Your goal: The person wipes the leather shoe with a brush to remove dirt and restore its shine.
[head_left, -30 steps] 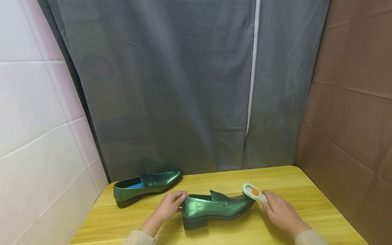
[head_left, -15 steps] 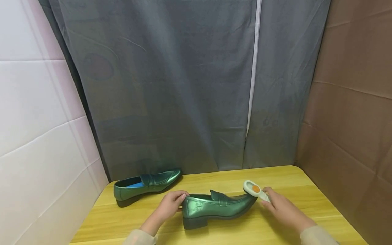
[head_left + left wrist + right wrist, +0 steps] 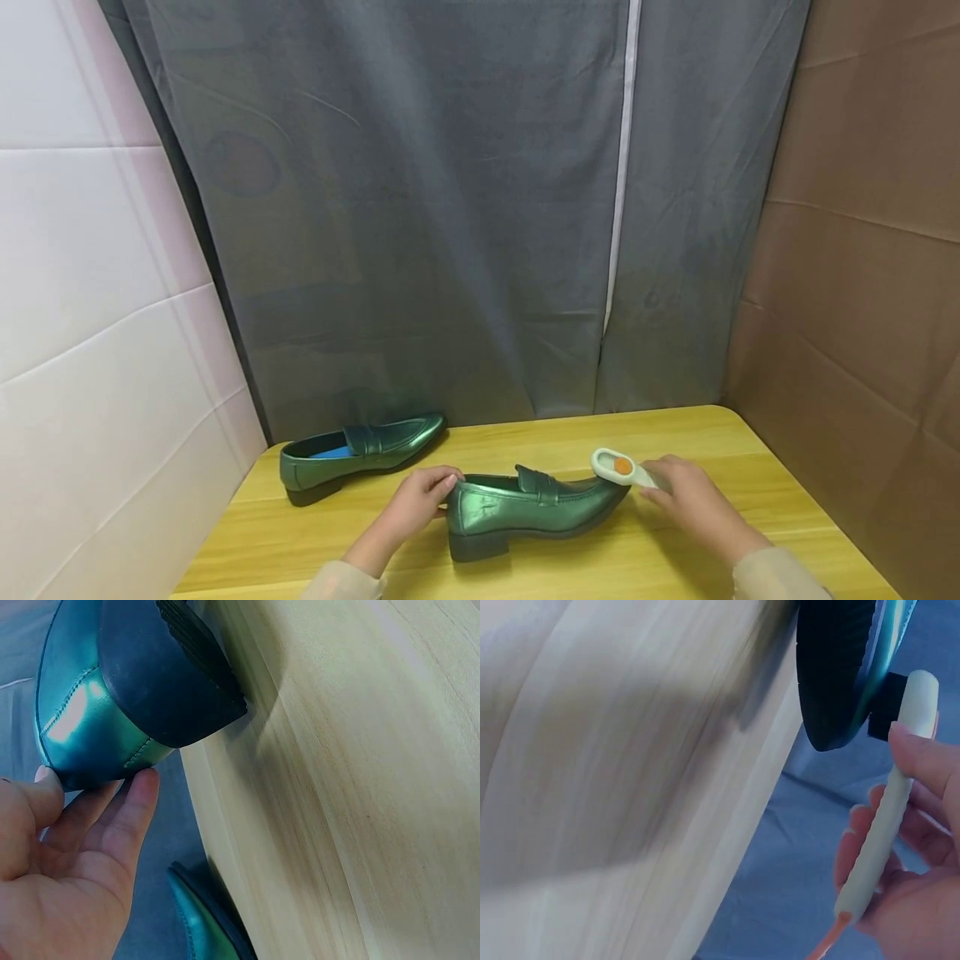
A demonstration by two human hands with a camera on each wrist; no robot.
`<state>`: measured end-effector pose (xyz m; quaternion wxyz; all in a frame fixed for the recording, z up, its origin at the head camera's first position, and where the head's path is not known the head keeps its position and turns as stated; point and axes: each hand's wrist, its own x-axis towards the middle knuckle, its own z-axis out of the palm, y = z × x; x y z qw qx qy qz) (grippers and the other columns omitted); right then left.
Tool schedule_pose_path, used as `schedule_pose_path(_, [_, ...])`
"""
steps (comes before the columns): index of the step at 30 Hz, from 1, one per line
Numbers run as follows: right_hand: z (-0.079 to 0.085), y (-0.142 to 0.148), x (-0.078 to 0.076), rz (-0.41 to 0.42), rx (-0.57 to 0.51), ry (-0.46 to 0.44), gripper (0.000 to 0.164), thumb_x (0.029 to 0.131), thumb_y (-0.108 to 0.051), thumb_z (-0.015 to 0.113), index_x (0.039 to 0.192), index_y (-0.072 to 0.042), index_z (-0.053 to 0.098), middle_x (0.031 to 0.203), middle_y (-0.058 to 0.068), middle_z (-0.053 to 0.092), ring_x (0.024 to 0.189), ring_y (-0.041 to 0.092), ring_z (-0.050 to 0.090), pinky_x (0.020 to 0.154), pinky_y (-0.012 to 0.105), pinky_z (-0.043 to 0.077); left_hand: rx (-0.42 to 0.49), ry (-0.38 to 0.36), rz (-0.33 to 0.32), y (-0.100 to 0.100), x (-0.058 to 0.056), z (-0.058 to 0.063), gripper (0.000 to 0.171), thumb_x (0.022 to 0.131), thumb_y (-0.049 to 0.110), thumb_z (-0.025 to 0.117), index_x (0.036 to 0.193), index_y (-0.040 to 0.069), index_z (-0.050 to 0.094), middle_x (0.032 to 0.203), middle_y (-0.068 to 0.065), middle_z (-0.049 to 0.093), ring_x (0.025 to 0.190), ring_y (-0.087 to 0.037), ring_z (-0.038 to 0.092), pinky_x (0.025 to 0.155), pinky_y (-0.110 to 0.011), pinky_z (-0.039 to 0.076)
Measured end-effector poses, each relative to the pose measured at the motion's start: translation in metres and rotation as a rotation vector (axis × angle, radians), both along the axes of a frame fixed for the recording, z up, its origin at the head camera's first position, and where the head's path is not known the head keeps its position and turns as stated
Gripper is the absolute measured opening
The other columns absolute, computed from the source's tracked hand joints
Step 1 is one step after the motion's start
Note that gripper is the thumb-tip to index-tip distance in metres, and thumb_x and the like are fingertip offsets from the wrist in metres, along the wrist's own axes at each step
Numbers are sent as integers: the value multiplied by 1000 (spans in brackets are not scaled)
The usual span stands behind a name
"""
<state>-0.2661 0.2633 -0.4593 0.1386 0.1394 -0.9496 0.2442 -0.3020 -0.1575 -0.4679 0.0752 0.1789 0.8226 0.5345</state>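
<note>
A metallic green loafer [image 3: 517, 510] stands on the table with its toe to the right. My left hand [image 3: 415, 502] grips the back of its heel, thumb at the top edge; the left wrist view shows the fingertips against the green heel leather [image 3: 71, 724]. In my right hand [image 3: 693, 504] is a pale green brush [image 3: 604, 467] with an orange button, its head over the loafer's toe. From the right wrist, the brush's dark block of bristles [image 3: 886, 706] faces the toe's upper side, and my thumb and fingers wrap the handle [image 3: 881, 840].
A second green loafer [image 3: 315, 473] with a blue insole lies farther back on the left of the wooden table [image 3: 675, 433]. Behind the table hangs a grey curtain [image 3: 450, 208]; white and brown panels flank it.
The brush has shifted slightly right along the toe, then back left a little, my right hand moving with it. The left hand and both loafers stay put.
</note>
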Motion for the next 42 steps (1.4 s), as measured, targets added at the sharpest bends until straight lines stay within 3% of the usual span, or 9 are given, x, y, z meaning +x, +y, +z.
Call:
schedule_pose_path(9, [-6, 3, 4, 77, -68, -10, 36, 86, -19, 80, 118, -6, 74, 107, -1, 71, 96, 18, 67, 84, 34, 57, 1, -11, -3, 0, 0, 1, 28, 108, 15, 48, 116, -5, 67, 115, -22, 68, 104, -31, 70, 78, -44, 63])
schedule_pose_path(14, [-6, 0, 5, 179, -86, -13, 38, 88, -26, 78, 121, -7, 73, 112, 0, 71, 100, 17, 66, 83, 31, 57, 1, -11, 4, 0, -1, 2, 28, 107, 15, 48, 116, -5, 67, 115, -21, 68, 104, -29, 69, 78, -43, 63])
schedule_pose_path(19, [-2, -10, 8, 236, -95, -45, 43, 90, -33, 74, 125, -8, 71, 121, 9, 71, 110, 32, 66, 89, 46, 57, -7, -9, 9, 1, -1, 3, 29, 107, 16, 49, 117, -5, 67, 117, -21, 68, 107, -28, 68, 78, -41, 63])
schedule_pose_path(22, [-1, -16, 8, 267, -100, -21, 43, 90, -35, 74, 124, -9, 71, 123, 12, 70, 113, 38, 64, 92, 54, 55, -14, -4, 15, 1, -1, 4, 29, 107, 17, 49, 117, -3, 67, 117, -21, 68, 107, -29, 68, 77, -41, 63])
schedule_pose_path(29, [-6, -26, 9, 353, -113, 63, 37, 89, -31, 75, 121, -11, 73, 113, 0, 72, 102, 13, 65, 83, 33, 58, -14, -10, 19, 1, -1, 2, 29, 107, 17, 50, 117, -4, 67, 117, -21, 68, 107, -31, 69, 77, -42, 63])
schedule_pose_path(33, [-7, -35, 10, 410, -99, 101, 35, 91, -29, 74, 121, -11, 73, 112, 0, 72, 99, 11, 63, 80, 30, 57, -12, -11, 23, 1, 0, 0, 27, 107, 16, 50, 116, -3, 67, 116, -21, 69, 107, -32, 69, 77, -42, 63])
schedule_pose_path(36, [-6, -45, 11, 401, -57, 151, 35, 91, -30, 74, 121, -12, 73, 114, 2, 72, 101, 16, 63, 82, 33, 58, -8, -5, 20, 1, 0, 0, 28, 107, 16, 50, 116, -4, 67, 116, -22, 69, 107, -33, 70, 77, -42, 63])
schedule_pose_path(42, [-1, -65, 14, 372, -8, 166, 36, 91, -30, 74, 123, -14, 73, 118, 3, 71, 106, 21, 62, 87, 39, 58, -2, -3, 18, 1, 0, 0, 28, 107, 16, 50, 115, -4, 67, 115, -22, 69, 104, -31, 70, 77, -42, 63])
